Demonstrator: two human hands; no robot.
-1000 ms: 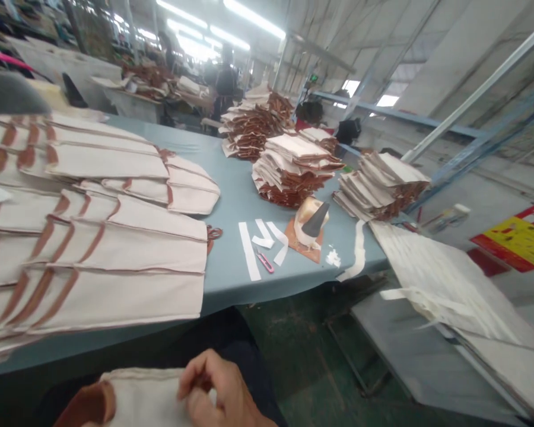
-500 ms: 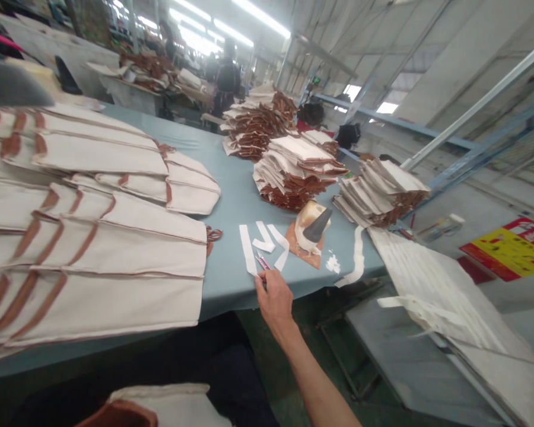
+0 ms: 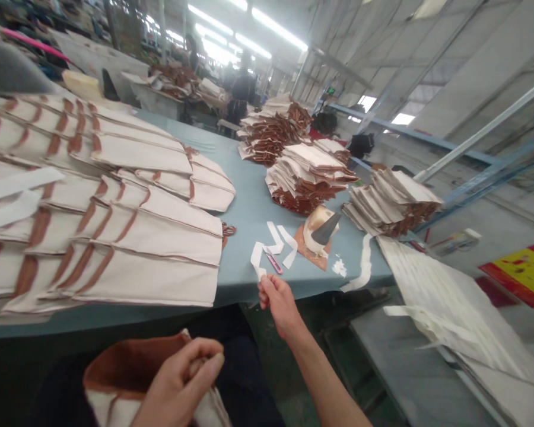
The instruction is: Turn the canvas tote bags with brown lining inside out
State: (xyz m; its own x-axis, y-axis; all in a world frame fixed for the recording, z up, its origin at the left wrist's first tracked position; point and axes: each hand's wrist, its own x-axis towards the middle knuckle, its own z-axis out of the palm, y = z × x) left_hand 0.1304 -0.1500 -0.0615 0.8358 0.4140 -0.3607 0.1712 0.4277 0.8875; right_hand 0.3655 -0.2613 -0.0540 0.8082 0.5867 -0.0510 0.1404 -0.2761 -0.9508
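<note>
My right hand (image 3: 278,299) is at the table's front edge, thumb and fingers pinched on the near end of a white strip (image 3: 257,261). Just beyond its knuckles lies a small pink tool (image 3: 274,261) that looks like thread snips. Two more white strips (image 3: 287,242) rest beside it. Low in the view, my left hand (image 3: 187,376) is closed over the rim of a cream canvas bag (image 3: 129,362) with a brown lining, on my lap. Its fingertips are partly hidden.
Overlapping cream bags with brown trim (image 3: 160,255) cover the table's left side. Stacks of cream and brown pieces (image 3: 309,178) stand behind. A glue-smeared pot with a dark grey cone (image 3: 320,231) sits on a brown board. White strips (image 3: 427,320) lie on a board at right.
My left hand has come into view at the bag, whose mouth now stands higher. My right hand has pulled the strip's end toward me, leaving it bent. The camera has turned left.
</note>
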